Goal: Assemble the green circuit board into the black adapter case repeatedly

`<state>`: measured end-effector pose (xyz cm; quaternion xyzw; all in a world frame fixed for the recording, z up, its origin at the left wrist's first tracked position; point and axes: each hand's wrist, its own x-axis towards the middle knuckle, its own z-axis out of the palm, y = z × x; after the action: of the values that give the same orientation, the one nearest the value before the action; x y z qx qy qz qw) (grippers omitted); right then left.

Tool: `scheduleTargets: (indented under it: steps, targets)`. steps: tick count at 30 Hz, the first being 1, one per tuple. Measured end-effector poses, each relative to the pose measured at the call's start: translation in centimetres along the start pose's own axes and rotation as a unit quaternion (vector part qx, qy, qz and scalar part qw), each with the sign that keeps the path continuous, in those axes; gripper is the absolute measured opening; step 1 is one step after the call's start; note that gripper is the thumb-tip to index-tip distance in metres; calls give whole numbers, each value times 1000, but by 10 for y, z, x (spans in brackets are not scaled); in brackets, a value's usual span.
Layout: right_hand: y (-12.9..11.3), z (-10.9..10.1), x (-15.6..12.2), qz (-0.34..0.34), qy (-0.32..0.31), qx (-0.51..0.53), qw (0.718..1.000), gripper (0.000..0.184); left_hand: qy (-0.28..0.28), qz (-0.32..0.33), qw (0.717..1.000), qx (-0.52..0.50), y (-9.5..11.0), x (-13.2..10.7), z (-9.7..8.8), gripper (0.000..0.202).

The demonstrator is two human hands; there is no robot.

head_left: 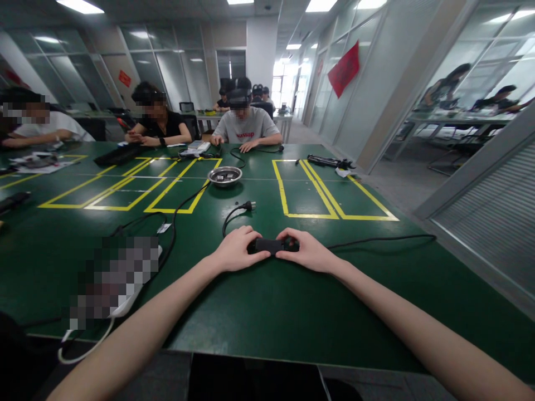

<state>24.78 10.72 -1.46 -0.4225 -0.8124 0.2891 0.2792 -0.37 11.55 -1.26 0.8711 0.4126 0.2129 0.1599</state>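
Note:
A small black power adapter point(268, 246) lies level between my hands, low over the green table. Around its left end curl the fingers of my left hand point(239, 249), thumb along the near edge. My right hand point(307, 252) grips the opposite end, thumb and fingertips closed on it. A short black cord with a plug point(249, 206) loops out beyond my left hand and rests on the tabletop. From under my right hand a thin black cable point(380, 240) runs off to the right.
A metal bowl point(224, 176) with small metal parts stands ahead. Yellow tape point(307, 216) marks rectangles on the green table point(267, 317). At left lie a white power strip point(129, 295), partly blurred, and a black cord point(174, 223). A person in grey point(251, 127) sits opposite.

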Motion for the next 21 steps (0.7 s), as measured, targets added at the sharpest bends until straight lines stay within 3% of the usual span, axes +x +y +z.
scheduleTargets:
  steps: [8,15,21]
  targets:
    - [-9,10,-1,-14,26,11,999,31,-1,-10,1000,-7,2,1,2,34]
    - [-5,6,-1,-46,10,55,997,17,-18,11,996,-85,-9,0,-2,34]
    - [-1,14,0,-66,56,-32,996,19,-6,20,998,-53,-3,-1,2,32]
